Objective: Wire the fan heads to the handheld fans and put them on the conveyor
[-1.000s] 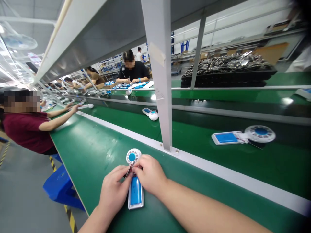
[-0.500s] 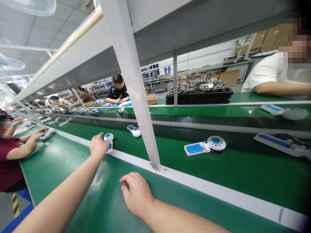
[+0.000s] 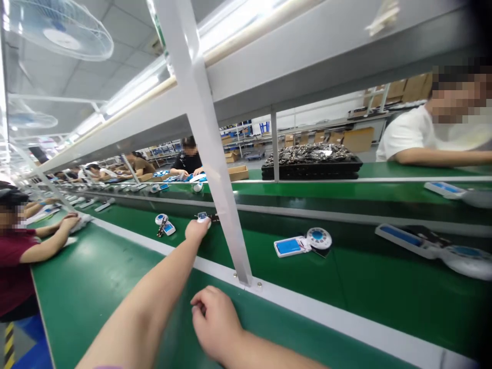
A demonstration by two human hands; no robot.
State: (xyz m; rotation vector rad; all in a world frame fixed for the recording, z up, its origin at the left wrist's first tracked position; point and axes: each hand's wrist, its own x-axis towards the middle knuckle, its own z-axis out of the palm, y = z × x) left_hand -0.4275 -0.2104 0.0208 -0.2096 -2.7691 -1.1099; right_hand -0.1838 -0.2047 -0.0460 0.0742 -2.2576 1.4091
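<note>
My left hand (image 3: 197,230) reaches over the green belt (image 3: 269,287) just left of the white post, its fingers closed on a white-and-blue device (image 3: 202,217) that is mostly covered by the hand. Resting on the green bench top (image 3: 115,277), my right hand (image 3: 216,320) has its fingers curled with nothing visible in them. A second white-and-blue device (image 3: 165,225) lies on the belt to the left of my left hand. Right of the post is another device (image 3: 303,243), with a round head and a blue panel.
A slanted white post (image 3: 221,169) rises from the pale rail (image 3: 307,307) between bench and belt. Black trays (image 3: 311,161) of shiny parts stand across the belt. A person in white (image 3: 415,133) is at the far right; one in dark red (image 3: 15,256) works at the left.
My left hand has moved right and farther over the belt, onto another device. The device formerly beside it now lies uncovered. My right hand has barely moved. The camera view has tilted up.
</note>
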